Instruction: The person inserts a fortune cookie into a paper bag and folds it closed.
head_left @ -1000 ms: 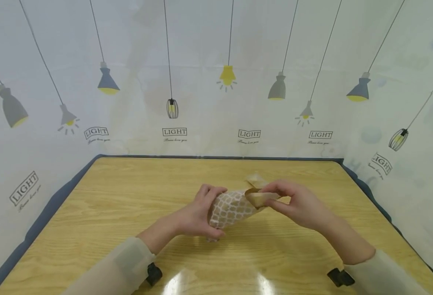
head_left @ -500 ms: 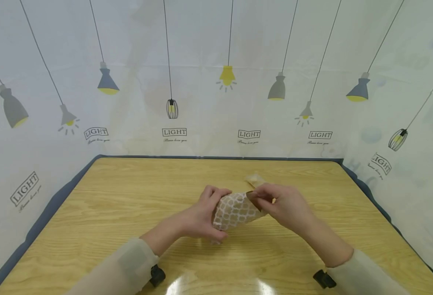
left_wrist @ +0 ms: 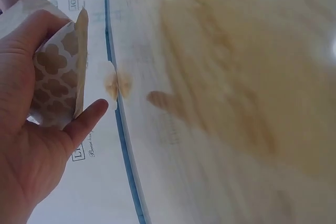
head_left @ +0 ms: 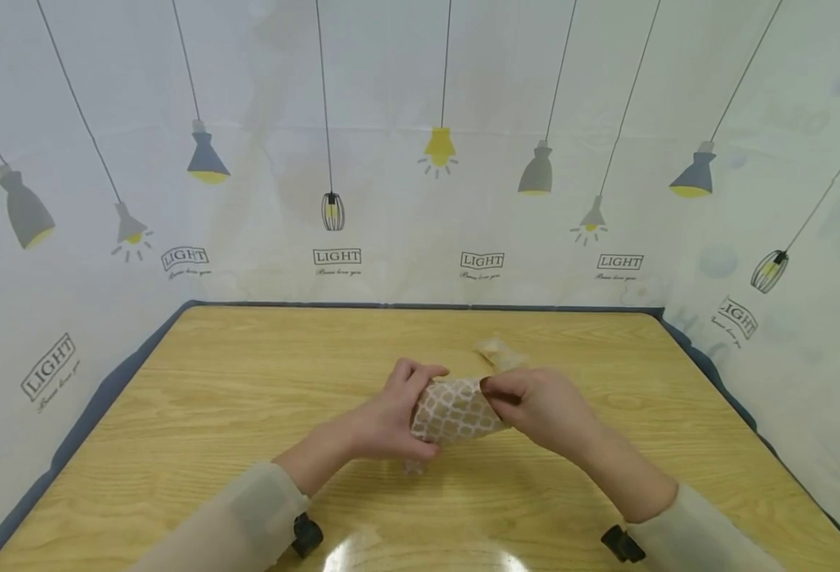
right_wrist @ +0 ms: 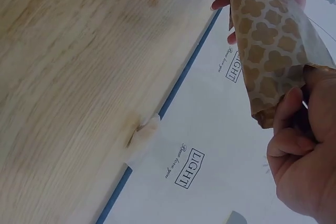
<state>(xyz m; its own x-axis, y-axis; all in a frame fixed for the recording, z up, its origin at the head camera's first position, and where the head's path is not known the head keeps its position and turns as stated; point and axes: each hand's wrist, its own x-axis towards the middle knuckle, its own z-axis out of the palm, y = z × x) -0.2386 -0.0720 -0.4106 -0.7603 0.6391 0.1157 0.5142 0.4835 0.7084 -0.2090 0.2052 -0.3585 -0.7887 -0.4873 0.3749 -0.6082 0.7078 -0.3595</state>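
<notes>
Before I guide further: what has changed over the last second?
The right grip has moved left, closer in to the mouth of the patterned bag, mostly covering it in the head view; whether it still pinches the bag is unclear. The left grip and bag shifted slightly right. The left grip still holds the bag; the crumpled piece behind stays on the table.

A paper bag [head_left: 455, 411] is showing brown clover-like shapes framed by a white lattice, with plain brown paper appearing at its mouth. It is lying on its side, tilting slightly, above the table [head_left: 248, 373]. Its closed end is sitting in the grip of the left hand [head_left: 393, 411]; its mouth is facing the right hand [head_left: 544, 409], whose curled fingers are partly hiding the opening. What it is containing, if anything, is staying hidden.
</notes>
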